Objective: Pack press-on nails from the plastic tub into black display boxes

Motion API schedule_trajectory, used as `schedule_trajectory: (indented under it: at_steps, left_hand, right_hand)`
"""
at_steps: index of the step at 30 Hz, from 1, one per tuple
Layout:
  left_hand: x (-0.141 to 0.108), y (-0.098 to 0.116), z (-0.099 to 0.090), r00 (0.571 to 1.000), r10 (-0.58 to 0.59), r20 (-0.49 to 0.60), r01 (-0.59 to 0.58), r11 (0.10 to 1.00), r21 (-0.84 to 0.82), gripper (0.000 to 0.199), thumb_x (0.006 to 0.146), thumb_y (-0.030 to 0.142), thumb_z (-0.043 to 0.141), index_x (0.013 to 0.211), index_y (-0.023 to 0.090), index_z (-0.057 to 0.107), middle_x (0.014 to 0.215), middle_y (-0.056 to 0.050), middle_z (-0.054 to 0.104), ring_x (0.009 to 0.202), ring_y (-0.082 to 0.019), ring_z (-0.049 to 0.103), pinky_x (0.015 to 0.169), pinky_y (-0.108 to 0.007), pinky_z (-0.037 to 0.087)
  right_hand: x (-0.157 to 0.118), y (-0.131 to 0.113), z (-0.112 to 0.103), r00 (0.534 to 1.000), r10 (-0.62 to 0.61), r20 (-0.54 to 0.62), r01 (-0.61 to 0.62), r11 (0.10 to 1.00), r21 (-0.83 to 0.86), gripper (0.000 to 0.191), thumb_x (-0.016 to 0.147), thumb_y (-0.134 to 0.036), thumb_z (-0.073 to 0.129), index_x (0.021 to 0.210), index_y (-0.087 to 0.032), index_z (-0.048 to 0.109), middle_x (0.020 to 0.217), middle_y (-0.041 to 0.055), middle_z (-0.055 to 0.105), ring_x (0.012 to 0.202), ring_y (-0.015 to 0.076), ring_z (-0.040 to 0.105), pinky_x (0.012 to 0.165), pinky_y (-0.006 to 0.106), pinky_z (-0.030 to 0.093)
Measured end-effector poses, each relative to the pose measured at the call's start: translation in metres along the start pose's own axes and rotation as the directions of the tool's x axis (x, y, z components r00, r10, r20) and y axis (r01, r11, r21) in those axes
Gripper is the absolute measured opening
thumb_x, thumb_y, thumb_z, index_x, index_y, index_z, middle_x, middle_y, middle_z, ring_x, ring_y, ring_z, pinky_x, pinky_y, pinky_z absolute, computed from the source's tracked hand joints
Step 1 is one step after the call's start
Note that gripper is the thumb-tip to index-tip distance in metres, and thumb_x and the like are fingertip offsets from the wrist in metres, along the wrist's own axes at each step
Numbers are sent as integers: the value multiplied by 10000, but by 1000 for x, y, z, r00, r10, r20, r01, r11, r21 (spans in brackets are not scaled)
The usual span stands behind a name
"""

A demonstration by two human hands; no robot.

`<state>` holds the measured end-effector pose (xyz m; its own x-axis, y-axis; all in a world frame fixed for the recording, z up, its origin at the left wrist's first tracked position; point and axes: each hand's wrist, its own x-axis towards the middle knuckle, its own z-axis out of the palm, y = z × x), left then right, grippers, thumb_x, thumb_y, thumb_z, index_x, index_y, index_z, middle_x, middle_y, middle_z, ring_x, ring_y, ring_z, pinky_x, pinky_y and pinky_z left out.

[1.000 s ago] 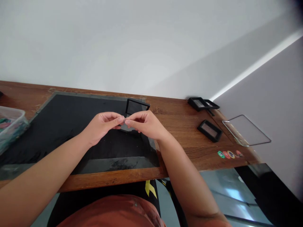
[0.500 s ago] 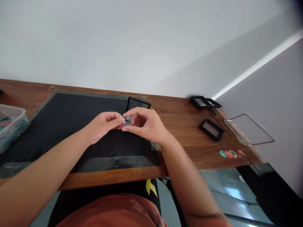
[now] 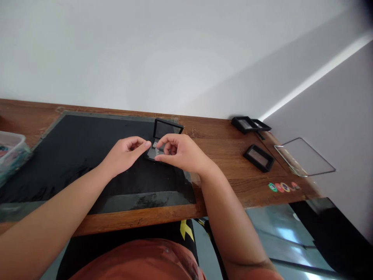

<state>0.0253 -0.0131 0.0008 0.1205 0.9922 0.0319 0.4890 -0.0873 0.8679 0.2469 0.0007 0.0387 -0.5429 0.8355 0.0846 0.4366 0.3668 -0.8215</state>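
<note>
- At the far left, a plastic tub [image 3: 13, 149] is sitting beside the black mat [image 3: 87, 144], carrying coloured contents too blurred to name; that spot is probably keeping it out of the way of your forearms.
- The mat is covering much of the worktop [image 3: 215, 144] in front of you, likely giving small work a dark, plain backing.
- Your left hand [image 3: 126, 155] is hovering above the mat, just left of the open box. Its thumb and forefinger are meeting at the tips; you are hiding whatever may be between them, so I cannot tell if it is holding anything.
- The open box [image 3: 150, 153] is resting on the mat, partly hidden by your right hand. Its lid [image 3: 167, 128] is standing raised at the back, which seems to be leaving the front free for fingers.
- Your right hand [image 3: 185, 153] is arching over the box, with thumb and forefinger apart. Something small and pale [image 3: 157, 151] is showing between them; I cannot tell whether you are gripping it.
- Farther right, a black case [image 3: 258, 157] is lying on the bare wood, and two more [image 3: 246, 125] are sitting together near the wall, seemingly being kept aside.
- Round stickers [image 3: 279, 187] are lying in a row near the front edge, and a wire frame [image 3: 318, 172] is leaning out at the right end.
</note>
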Motion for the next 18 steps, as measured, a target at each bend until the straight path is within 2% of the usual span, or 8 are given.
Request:
schedule_trajectory:
  at_steps: [3, 6, 11, 18]
  left_hand:
    - [2, -6, 0, 999, 53, 3, -51, 956, 289, 387, 866, 543, 662, 1060, 218, 745, 987, -59, 728, 882, -232, 593, 782, -354, 453]
    - [3, -12, 2, 993, 111, 44, -119, 909, 400, 388, 881, 486, 646, 1150, 218, 726, 1069, -71, 732, 960, -262, 595, 829, -387, 458]
    - [3, -15, 4, 994, 102, 41, -110, 917, 382, 499, 882, 504, 631, 1292, 221, 657, 1109, -73, 719, 992, -274, 594, 834, -393, 468]
    - [3, -11, 1, 996, 30, 81, -61, 907, 417, 642, 881, 532, 609, 1442, 228, 535, 1198, -83, 700, 1042, -290, 606, 860, -401, 472]
  right_hand:
    - [3, 1, -3, 980, 187, -62, -196, 950, -244, 215, 753, -281, 826, 918, -195, 717, 697, -33, 673, 635, 111, 568, 611, 265, 373]
    - [9, 4, 0, 945, 306, -120, -328, 869, -371, 211, 733, -299, 843, 890, -208, 737, 756, -7, 709, 683, 133, 596, 623, 277, 370]
    - [16, 12, 6, 919, 356, -166, -393, 839, -375, 260, 738, -356, 845, 935, -223, 740, 838, 12, 725, 722, 146, 613, 628, 281, 375]
    - [20, 18, 10, 915, 363, -174, -400, 870, -289, 248, 752, -326, 833, 942, -212, 722, 743, -13, 703, 680, 134, 608, 600, 267, 368]
